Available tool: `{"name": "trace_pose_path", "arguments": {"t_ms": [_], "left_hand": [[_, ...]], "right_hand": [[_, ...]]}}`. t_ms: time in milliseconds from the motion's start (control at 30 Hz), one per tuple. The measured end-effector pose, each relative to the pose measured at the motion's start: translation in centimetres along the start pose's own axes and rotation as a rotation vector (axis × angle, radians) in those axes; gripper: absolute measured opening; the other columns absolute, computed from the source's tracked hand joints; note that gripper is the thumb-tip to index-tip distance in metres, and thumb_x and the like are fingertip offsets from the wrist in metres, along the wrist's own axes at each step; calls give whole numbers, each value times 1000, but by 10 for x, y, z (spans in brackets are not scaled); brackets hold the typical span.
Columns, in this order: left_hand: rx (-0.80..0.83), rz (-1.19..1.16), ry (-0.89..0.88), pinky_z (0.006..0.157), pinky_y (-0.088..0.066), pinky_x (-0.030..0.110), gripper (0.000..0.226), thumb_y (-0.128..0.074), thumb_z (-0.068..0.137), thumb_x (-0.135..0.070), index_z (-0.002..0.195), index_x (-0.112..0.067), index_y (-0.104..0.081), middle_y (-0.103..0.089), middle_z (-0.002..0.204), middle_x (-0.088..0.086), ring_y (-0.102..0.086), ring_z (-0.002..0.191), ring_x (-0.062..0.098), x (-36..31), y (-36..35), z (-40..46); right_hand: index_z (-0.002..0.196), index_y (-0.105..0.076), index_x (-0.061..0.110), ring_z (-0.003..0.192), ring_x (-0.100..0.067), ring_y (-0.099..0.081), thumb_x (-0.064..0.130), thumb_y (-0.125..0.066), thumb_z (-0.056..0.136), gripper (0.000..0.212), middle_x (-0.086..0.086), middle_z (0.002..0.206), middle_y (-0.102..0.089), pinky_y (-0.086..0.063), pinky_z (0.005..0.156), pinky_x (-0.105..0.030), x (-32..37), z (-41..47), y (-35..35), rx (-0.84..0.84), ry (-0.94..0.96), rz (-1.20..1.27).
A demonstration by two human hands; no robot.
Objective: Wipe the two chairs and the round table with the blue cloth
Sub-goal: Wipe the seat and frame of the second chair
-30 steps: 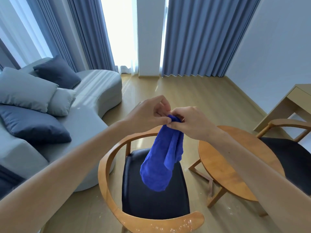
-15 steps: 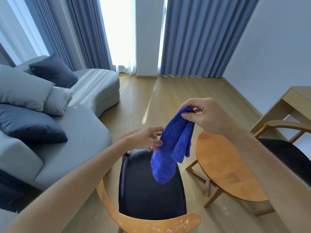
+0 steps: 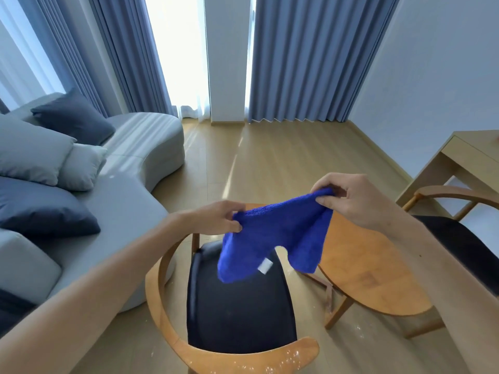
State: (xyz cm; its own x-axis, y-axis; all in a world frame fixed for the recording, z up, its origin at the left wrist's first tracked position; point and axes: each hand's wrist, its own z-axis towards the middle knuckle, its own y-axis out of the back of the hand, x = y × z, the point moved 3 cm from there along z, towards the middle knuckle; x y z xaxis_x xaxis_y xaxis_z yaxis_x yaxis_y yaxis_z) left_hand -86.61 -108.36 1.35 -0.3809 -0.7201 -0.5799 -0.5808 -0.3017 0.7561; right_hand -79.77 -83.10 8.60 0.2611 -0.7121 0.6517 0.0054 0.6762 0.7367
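The blue cloth (image 3: 275,238) hangs spread in the air between my hands, a small white tag at its lower edge. My left hand (image 3: 216,220) pinches its left corner and my right hand (image 3: 353,198) pinches its upper right corner. Below it stands a wooden chair (image 3: 162,300) with a curved backrest and black seat. The round wooden table (image 3: 364,273) sits to the right, partly behind my right forearm. A second chair (image 3: 459,238) with a black seat stands at the far right, mostly hidden by my arm.
A grey curved sofa (image 3: 129,184) with dark and light cushions fills the left side. A light wooden desk (image 3: 464,157) stands against the right wall. Blue curtains (image 3: 297,58) hang at the back, with bare wooden floor (image 3: 270,157) in front of them.
My left hand has taken hold of the cloth's left corner and my hands have moved apart, spreading the bunched, hanging cloth out wide between them.
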Motion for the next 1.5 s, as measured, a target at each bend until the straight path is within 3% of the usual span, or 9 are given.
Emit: {"name": "trace_pose_path", "arguments": {"t_ms": [200, 400, 500, 667, 800, 900, 1167, 1300, 1500], "left_hand": [[-296, 163, -263, 65, -43, 25, 17, -53, 64, -23, 66, -38, -47, -47, 70, -8, -46, 66, 7, -21, 30, -17], [-383, 312, -474, 58, -36, 23, 8, -50, 63, -16, 70, -14, -46, -47, 77, -5, -37, 64, 14, -38, 39, -24], [-362, 337, -507, 57, -36, 22, 8, -50, 64, -13, 69, -13, -43, -48, 80, -6, -38, 63, 14, -46, 38, -26], [-245, 421, -536, 59, -40, 22, 12, -46, 65, -8, 67, -18, -39, -51, 86, -3, -50, 68, 16, -60, 30, -29], [-196, 485, -558, 58, -37, 17, 11, -40, 63, -9, 70, -14, -47, -53, 92, -4, -50, 69, 16, -65, 30, -33], [-156, 540, -563, 57, -33, 14, 15, -42, 65, -6, 75, -14, -51, -53, 96, -6, -45, 68, 13, -66, 32, -35], [-156, 556, -553, 59, -32, 12, 20, -48, 68, -2, 73, -21, -42, -50, 93, -9, -41, 69, 12, -62, 41, -41], [-179, 528, -520, 62, -34, 9, 19, -49, 68, -2, 72, -20, -42, -45, 87, -11, -41, 67, 7, -52, 44, -42], [-206, 552, -331, 56, -43, 33, 11, -52, 68, -18, 66, -16, -42, -41, 74, -7, -43, 61, 16, -12, 53, -33]], "right_hand": [[101, -69, 20, 84, -6, -62, -3, -57, 79, 33, 7, 89, -68, -48, 71, -16, -21, -11, -25, 169, -94, -194], [89, -70, 8, 78, -16, -55, -3, -54, 77, 23, -2, 88, -63, -41, 68, -22, -35, -1, -64, 182, -65, -220], [80, -68, 10, 99, -15, -55, -3, -56, 77, 18, 2, 114, -57, -43, 83, -25, -39, 1, -80, 196, -28, -156], [72, -69, 11, 143, -3, -14, -1, -61, 74, 15, 17, 154, -24, -20, 110, -25, -47, -1, -97, 367, 37, -65], [78, -70, 7, 140, 15, 0, -4, -56, 71, 20, 39, 147, -16, -14, 101, -8, -46, -3, -111, 543, 44, 55], [88, -66, -7, 143, 10, 2, 6, -52, 66, 29, 38, 150, -18, -12, 109, -22, -45, -1, -122, 588, 140, 3], [80, -69, 5, 108, -15, -50, 9, -54, 69, 19, 10, 110, -52, -44, 93, -48, -35, 8, -112, 527, 51, 69], [67, -64, 24, 86, -15, -53, 10, -52, 69, 19, 2, 95, -51, -47, 73, -31, -36, 5, -105, 390, 69, 58], [82, -66, 12, 80, -10, -55, 0, -53, 76, 18, 4, 91, -62, -38, 69, -11, -32, 9, -75, 209, 147, -150]]}}
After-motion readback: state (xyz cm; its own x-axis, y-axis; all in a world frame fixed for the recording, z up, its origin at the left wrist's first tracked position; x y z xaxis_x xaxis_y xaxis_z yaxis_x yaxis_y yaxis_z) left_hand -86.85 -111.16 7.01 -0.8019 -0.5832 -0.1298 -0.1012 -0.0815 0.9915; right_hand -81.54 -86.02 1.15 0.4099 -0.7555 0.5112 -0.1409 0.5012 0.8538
